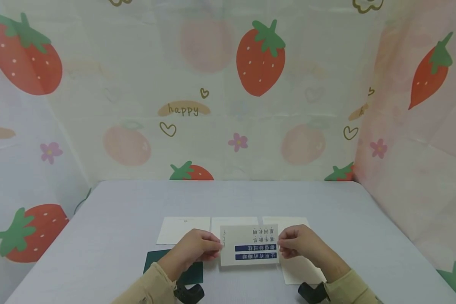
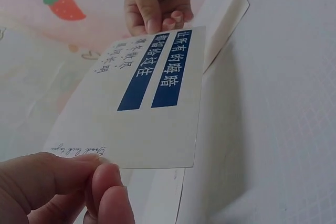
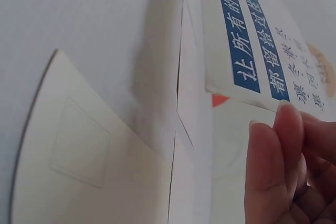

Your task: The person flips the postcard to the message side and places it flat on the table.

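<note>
A white card (image 1: 249, 255) with printed characters, two lines of them on dark blue bars, is held up above the table between both hands. My left hand (image 1: 201, 249) pinches its left edge between thumb and fingers. On the opposite edge, my right hand (image 1: 298, 242) pinches it the same way. In the left wrist view the card (image 2: 157, 135) spans from the near fingers to the other hand, its face with small cursive script near the left edge. The right wrist view shows fingertips (image 3: 286, 116) at the card's edge.
Behind the held card, a white card (image 1: 182, 230), another pale card (image 1: 233, 221) and a cream card (image 1: 289, 220) lie in a row. A dark green card (image 1: 193, 274) sits under the left forearm, and a cream card (image 1: 302, 270) by the right. Strawberry-print cloth (image 1: 213, 84) surrounds the white table (image 1: 99, 236).
</note>
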Demonstrator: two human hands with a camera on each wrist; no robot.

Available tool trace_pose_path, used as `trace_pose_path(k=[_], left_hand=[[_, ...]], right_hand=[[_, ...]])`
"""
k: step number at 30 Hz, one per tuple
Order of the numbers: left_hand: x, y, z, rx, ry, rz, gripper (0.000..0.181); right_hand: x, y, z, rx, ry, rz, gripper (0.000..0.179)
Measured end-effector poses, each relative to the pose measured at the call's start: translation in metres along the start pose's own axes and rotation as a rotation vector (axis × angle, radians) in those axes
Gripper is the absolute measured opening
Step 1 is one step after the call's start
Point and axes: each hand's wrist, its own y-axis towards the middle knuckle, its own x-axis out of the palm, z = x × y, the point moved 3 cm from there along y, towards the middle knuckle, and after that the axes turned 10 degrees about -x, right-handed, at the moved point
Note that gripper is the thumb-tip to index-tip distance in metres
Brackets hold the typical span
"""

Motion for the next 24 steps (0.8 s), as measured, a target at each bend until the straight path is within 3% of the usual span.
trace_pose_path(k=[7,24], left_hand=[[-0.0015,0.0006,0.0012,0.0,-0.016,0.001,0.018],[-0.0008,-0.0019,0.0043,-0.028,-0.092,0.015,0.027]], right_hand=[[-0.0014,0.0006,-0.0008,-0.041,0.057,-0.028,0.009],[-0.0015,-0.0001,0.0006,-0.036,0.089,-0.039,0.01]])
